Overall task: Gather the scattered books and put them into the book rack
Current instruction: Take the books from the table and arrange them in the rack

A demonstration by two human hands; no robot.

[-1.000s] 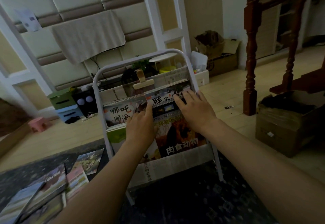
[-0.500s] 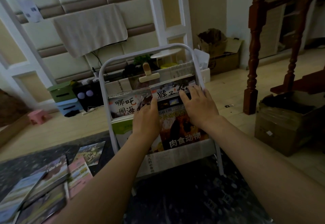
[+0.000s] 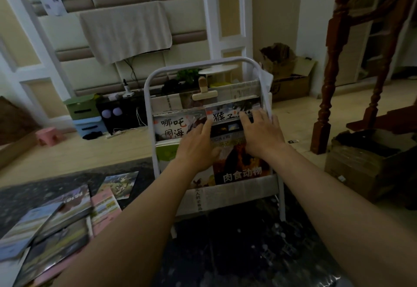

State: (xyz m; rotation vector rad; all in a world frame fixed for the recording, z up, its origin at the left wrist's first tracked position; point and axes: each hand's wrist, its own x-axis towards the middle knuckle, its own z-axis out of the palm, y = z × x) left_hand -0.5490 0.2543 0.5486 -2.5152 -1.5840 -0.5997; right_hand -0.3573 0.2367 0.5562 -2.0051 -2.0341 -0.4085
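While both forearms reach forward from the bottom of the view, a white metal-framed book rack [image 3: 237, 188] stands upright on a dark speckled rug [image 3: 225, 253], and everything else is placed around it. A dark book with an orange animal on its cover [image 3: 241, 169] sits upright in the rack's lowest front pocket, toward the rack's right side. The left hand [image 3: 197, 149] lies over that book's left edge, fingers stretched upward and thumb resting on the cover, not wrapped round it. The right hand [image 3: 262, 135] presses flat on the upper part of the same cover, fingers spread wide and straight, the tips reaching the rack's right post. In the pocket behind, two more books stand side by side: a pale one with large brush lettering [image 3: 171, 126] on the rack's left side, and another [image 3: 225, 115] partly hidden by the right hand. A wooden clip [image 3: 204, 93] sits on the rack's top pocket. On the rug to the left of the rack, several scattered books [image 3: 56, 223] lie flat, overlapping one another. To the right of the rack stands an open cardboard box [image 3: 361, 169], with a brown stair post [image 3: 327, 83] beyond it.
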